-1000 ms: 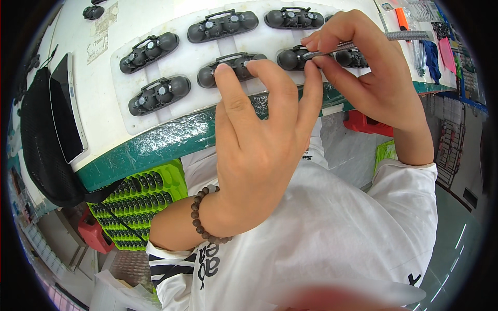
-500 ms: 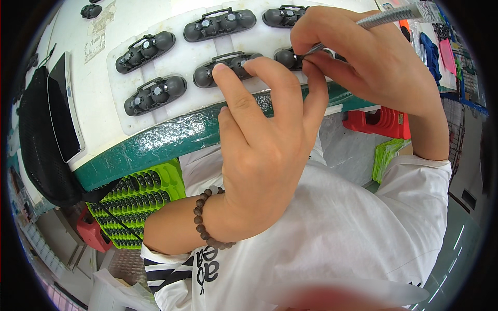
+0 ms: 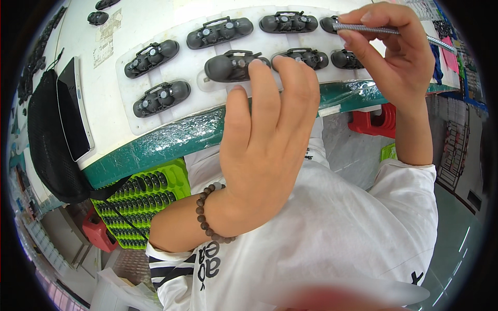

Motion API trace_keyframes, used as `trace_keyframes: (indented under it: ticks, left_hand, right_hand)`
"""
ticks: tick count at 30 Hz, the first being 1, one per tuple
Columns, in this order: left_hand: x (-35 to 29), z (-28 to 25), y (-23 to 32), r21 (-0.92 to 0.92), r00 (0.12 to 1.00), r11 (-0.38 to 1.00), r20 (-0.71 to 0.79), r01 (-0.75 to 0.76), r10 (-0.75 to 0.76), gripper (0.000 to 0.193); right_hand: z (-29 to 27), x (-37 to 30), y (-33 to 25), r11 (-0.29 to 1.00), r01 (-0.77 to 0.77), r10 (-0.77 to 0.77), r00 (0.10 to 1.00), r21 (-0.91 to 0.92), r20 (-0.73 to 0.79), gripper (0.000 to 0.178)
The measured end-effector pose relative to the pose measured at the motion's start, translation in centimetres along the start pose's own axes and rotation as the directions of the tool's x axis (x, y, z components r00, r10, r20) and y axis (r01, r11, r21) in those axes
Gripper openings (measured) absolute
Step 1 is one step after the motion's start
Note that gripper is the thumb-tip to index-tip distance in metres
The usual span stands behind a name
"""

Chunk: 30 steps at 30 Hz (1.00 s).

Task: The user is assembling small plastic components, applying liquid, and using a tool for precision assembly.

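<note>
White sleeve and shirt fill the near field; a dark bead bracelet [image 3: 210, 217] sits on the left wrist. Below the worktop edge, a green moulded tray [image 3: 140, 199] holds rows of small dark parts, with a red crate [image 3: 96, 230] beside it.

Left hand [image 3: 264, 140]: raised, back toward the camera, fingers straight and together, tips resting on or just over the dark grey moulded parts in the middle of the white carrier sheet [image 3: 192, 98]. Nothing clasped in it. It looks to be steadying the part under its fingertips [image 3: 233, 66], though contact is partly hidden.

Right hand [image 3: 397, 57]: pinched closed around a slim metal tool [image 3: 384, 30] with a knurled shaft, held nearly level, its tip at the far-row part [image 3: 332, 23].

Sheet lies on the white worktop [image 3: 135, 20], green-edged; seven or so parts seated in it, two rows. A phone [image 3: 75, 109] and black mesh bag [image 3: 49, 140] lie left of it.

Risk, as judged: the sheet runs close to the worktop edge, so a hard push from the tool could shift it or pop a part loose. A tool slip could also score a neighbouring part or jab the left fingertips nearby.
</note>
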<state>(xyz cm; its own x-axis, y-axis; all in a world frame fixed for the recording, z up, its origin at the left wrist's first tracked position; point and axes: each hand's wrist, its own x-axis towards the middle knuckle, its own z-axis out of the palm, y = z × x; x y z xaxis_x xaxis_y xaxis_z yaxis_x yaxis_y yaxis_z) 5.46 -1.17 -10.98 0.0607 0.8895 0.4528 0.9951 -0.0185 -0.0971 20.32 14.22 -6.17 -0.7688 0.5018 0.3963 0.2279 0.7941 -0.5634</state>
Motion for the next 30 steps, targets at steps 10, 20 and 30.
trace_keyframes:
  ticks: [10,20,30]
  left_hand:
    - [-0.2,-0.3,0.1,-0.097,0.996,0.994,0.08,0.048,-0.04,0.032]
    - [-0.7,0.1,0.9,0.023,0.996,0.997,0.038,0.08,-0.081,0.035]
    - [-0.6,0.1,0.7,0.006,0.998,0.998,0.017,0.055,-0.055,0.035]
  right_hand:
    - [0.6,-3.0,2.6,0.988,-0.001,0.017,0.995,0.154,-0.1,0.032]
    - [0.7,-3.4,1.8,0.988,0.023,-0.007,0.994,0.152,-0.108,0.034]
    - [1.1,-3.3,1.7,0.986,0.021,-0.004,0.995,0.165,-0.103,0.036]
